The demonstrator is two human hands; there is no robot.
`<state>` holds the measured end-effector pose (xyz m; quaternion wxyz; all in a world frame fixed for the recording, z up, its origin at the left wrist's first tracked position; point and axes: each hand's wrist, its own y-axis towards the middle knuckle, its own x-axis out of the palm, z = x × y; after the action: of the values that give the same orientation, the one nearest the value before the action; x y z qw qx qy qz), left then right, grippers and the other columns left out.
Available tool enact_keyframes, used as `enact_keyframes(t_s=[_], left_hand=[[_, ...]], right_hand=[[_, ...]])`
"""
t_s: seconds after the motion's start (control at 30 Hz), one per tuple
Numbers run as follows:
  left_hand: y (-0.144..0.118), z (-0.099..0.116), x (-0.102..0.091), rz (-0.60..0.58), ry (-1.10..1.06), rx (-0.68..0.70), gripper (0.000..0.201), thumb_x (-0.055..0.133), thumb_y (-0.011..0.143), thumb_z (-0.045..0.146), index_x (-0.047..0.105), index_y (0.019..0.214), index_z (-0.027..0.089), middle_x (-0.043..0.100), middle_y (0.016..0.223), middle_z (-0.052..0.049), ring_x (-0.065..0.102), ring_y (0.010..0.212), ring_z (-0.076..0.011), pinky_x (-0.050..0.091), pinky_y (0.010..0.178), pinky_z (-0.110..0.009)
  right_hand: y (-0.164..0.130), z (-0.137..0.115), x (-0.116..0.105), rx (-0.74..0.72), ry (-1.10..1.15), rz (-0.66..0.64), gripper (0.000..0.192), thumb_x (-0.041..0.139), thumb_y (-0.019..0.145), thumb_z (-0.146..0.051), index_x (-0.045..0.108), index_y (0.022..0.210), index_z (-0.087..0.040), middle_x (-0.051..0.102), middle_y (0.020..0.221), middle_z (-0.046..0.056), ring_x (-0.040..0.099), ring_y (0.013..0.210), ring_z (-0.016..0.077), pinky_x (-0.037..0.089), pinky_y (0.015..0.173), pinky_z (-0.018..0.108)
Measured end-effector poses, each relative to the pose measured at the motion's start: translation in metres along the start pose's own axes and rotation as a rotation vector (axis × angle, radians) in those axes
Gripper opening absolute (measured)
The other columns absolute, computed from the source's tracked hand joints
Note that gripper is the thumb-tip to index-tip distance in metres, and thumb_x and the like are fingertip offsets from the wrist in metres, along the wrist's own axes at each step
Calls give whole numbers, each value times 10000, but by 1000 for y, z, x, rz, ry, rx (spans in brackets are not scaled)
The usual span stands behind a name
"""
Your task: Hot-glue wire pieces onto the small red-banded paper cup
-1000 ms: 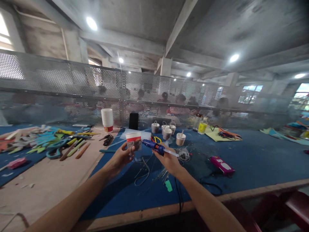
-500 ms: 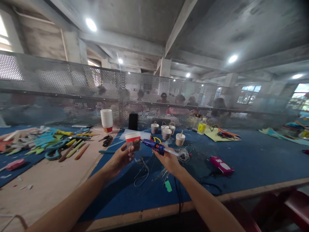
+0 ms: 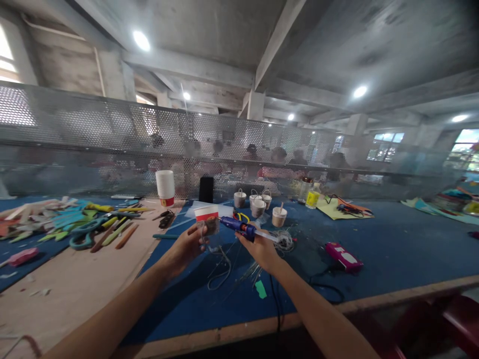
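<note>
The left hand point(image 3: 186, 248) was clamped on a small cup point(image 3: 211, 225) above the worktop point(image 3: 392, 249); the right hand point(image 3: 262, 248) gripped a glue gun point(image 3: 239, 227), nozzle at the cup, apparently mid-gluing; steady aim seemed needed next

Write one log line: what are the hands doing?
left hand: holds small cup | right hand: holds glue gun, tip at cup | blue table
</note>
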<state>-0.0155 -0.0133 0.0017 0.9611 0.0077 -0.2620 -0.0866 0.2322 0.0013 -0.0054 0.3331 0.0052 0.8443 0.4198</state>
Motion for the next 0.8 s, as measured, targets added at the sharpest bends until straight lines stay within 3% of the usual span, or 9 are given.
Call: enact_keyframes(t_s=[0.57,0.8], left_hand=[[-6,4,1,-32,-9,-7,411,816,786,258,726,1178,173,721,1090,-80,601,638,-87,496,533,-192],[-5,2,-4,-46,-41,-23,292,788,819,250,756,1097,169,743,1079,-96,636,673,-113,523,561,-197]], right_hand=[[0,2,1,14,13,4,299,591,944,-457,678,1040,-188,722,825,69,668,696,224,518,645,308],[-1,10,6,27,-9,3,366,575,951,-499,674,1107,-182,735,868,84,694,741,243,532,687,331]])
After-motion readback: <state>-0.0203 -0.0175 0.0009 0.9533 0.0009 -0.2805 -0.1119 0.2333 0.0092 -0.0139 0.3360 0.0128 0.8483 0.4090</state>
